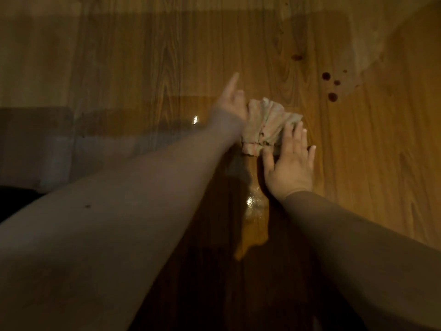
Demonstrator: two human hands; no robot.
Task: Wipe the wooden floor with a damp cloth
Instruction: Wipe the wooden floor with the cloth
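Two forearms reach in from the lower edge, the left forearm (107,235) from the lower left and the right forearm (358,247) from the lower right. Between them a wet streak (254,206) glistens on the wooden floor (381,163). Beyond it the right hand (290,163) lies flat, its fingers (297,137) straight and spread, the tips on the near right edge of the crumpled pale cloth (267,123). The cloth lies on the floor between the hands. The left hand (230,102) is blurred at the cloth's left edge, forefinger stretched out; whether it grips the cloth cannot be told. Farther right, dark red spots (332,96) dot the boards.
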